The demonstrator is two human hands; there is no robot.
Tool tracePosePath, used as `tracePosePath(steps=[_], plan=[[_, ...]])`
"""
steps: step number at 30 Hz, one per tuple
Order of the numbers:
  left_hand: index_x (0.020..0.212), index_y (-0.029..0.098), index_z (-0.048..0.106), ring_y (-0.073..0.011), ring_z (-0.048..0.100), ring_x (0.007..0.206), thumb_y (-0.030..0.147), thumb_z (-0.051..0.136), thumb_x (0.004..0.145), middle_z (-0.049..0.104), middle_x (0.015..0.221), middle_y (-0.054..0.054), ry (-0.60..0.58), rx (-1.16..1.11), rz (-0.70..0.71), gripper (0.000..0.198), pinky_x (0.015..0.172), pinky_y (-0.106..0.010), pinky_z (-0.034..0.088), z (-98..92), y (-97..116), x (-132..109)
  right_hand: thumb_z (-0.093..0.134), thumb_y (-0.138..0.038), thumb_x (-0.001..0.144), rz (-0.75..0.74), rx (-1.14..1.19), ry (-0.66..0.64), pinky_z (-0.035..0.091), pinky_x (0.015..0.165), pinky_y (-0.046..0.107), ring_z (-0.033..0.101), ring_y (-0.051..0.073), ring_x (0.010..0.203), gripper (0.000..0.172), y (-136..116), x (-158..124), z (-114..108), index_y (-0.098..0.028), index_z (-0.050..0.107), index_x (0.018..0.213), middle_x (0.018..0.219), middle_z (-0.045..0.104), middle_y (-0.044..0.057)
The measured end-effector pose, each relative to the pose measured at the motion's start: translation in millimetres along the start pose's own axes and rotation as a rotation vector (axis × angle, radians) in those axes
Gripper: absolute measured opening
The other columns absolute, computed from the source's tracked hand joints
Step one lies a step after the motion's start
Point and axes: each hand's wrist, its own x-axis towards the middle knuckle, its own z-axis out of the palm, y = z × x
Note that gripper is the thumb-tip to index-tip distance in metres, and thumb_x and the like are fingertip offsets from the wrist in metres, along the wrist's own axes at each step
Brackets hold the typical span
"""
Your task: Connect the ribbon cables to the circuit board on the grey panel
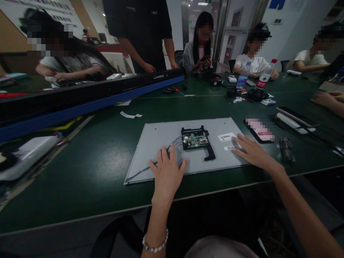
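A flat grey panel [161, 136], like the back of a display, lies on the green table in front of me. On its middle sits a green circuit board [195, 141] in a black plastic bracket [211, 154]. A dark cable [139, 173] runs from the board to the panel's lower left corner. My left hand [167, 172], fingers spread, rests over the panel's left part and the cable. My right hand [249, 148] lies with fingers stretched out at the panel's right edge, by two white labels [226, 137].
A phone [259, 130] and a coiled dark cable [287, 148] lie to the right, near a white power strip [294, 122]. A long black and blue bar [107, 95] spans the left. Two bottles [244, 76] and a screwdriver [178, 91] are farther back. Several people surround the table.
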Motion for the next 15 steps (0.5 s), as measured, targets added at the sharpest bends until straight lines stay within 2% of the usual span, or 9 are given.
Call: tracePosePath(steps=[4, 7, 10, 13, 15], plan=[[0.146, 0.011, 0.038, -0.0376, 0.029, 0.139, 0.046, 0.037, 0.095, 0.035, 0.149, -0.024, 0.027, 0.006, 0.005, 0.062, 0.107, -0.064, 0.024, 1.0, 0, -2, 0.038, -0.063, 0.091, -0.001, 0.010, 0.012, 0.032, 0.106, 0.064, 0.029, 0.040, 0.140, 0.067, 4, 1, 3, -0.026, 0.038, 0.147, 0.155, 0.032, 0.012], [0.145, 0.010, 0.039, -0.0374, 0.031, 0.139, 0.047, 0.038, 0.094, 0.036, 0.149, -0.024, 0.046, 0.027, -0.004, 0.063, 0.107, -0.064, 0.024, 5.6, 0, -1, 0.043, -0.063, 0.089, -0.012, 0.054, 0.061, 0.029, 0.108, 0.065, 0.024, 0.040, 0.142, 0.070, -6, 8, 0, -0.025, 0.035, 0.148, 0.155, 0.031, 0.013], [0.144, 0.010, 0.041, -0.0372, 0.031, 0.138, 0.048, 0.041, 0.093, 0.036, 0.149, -0.024, 0.052, 0.049, -0.016, 0.064, 0.106, -0.064, 0.025, 10.1, 0, -1, 0.050, -0.060, 0.087, -0.162, 0.190, 0.072, 0.026, 0.113, 0.059, 0.018, 0.035, 0.145, 0.074, -30, 27, -8, -0.030, 0.027, 0.151, 0.159, 0.023, 0.008], [0.145, 0.010, 0.041, -0.0373, 0.031, 0.138, 0.048, 0.041, 0.093, 0.036, 0.149, -0.023, 0.057, 0.056, -0.024, 0.064, 0.106, -0.064, 0.027, 11.6, 2, -2, 0.058, -0.060, 0.082, -0.336, 0.328, -0.003, 0.021, 0.117, 0.056, 0.009, 0.031, 0.147, 0.086, -61, 54, -15, -0.034, 0.017, 0.153, 0.161, 0.015, 0.003], [0.144, 0.010, 0.042, -0.0376, 0.032, 0.138, 0.048, 0.042, 0.093, 0.037, 0.149, -0.023, 0.057, 0.059, -0.033, 0.064, 0.106, -0.064, 0.027, 10.9, 3, -3, 0.065, -0.059, 0.077, -0.417, 0.398, -0.059, 0.019, 0.117, 0.057, 0.006, 0.032, 0.147, 0.094, -78, 74, -16, -0.034, 0.016, 0.153, 0.161, 0.013, 0.001]])
